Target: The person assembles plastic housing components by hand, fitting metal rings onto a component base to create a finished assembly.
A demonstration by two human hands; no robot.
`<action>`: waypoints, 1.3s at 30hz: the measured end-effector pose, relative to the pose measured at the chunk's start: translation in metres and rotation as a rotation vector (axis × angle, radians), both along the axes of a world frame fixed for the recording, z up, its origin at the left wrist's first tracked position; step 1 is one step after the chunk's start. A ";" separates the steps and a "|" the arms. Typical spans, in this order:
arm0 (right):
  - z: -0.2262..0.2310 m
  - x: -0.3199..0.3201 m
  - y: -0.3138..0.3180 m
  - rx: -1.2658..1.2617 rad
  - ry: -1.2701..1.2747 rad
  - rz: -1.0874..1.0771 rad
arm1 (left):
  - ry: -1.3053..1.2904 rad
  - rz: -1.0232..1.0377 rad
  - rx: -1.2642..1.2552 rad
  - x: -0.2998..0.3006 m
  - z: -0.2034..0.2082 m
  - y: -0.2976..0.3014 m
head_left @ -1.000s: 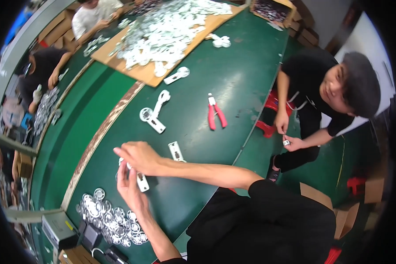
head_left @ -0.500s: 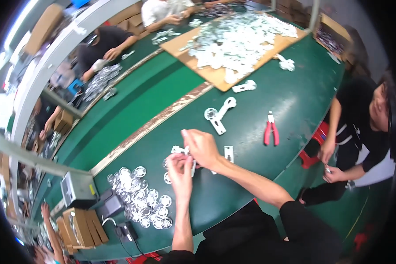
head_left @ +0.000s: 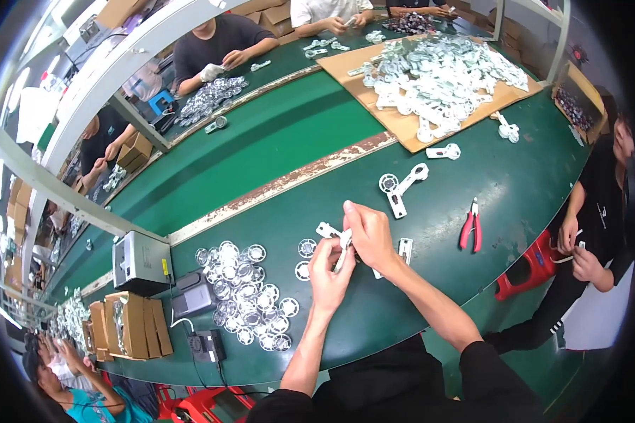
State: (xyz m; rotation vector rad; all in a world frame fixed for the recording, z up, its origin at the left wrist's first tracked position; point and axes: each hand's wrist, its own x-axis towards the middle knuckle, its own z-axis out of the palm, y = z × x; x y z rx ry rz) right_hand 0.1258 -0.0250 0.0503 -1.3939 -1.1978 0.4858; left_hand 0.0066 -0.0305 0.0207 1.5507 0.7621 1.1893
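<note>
My left hand and my right hand meet over the table, both closed on a small white plastic part. Its flat end sticks out past the fingers; the rest is mostly covered. Just left of my left hand lie two round spoked discs. A white bar-shaped piece lies beside my right wrist. Beyond my hands rest joined white parts with round heads. Red-handled nippers lie to the right, touched by neither hand.
A heap of clear and white discs lies at left, by a grey metal box, a black adapter and cardboard boxes. White parts cover a cardboard sheet at the far right. Co-workers sit around; a red stool stands right.
The view has swung, so the table appears shifted right and down. My hands stay together on the white part. The co-worker at right has both hands around a small piece.
</note>
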 end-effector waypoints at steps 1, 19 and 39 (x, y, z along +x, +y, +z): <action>0.001 -0.002 0.000 0.001 -0.001 0.010 | 0.047 0.043 0.061 0.000 0.000 -0.001; -0.011 -0.006 0.000 -0.039 0.426 0.135 | -0.278 0.090 -0.154 -0.004 0.005 0.014; -0.025 -0.046 -0.019 0.197 0.192 0.295 | -0.205 0.222 -0.201 0.001 0.006 -0.011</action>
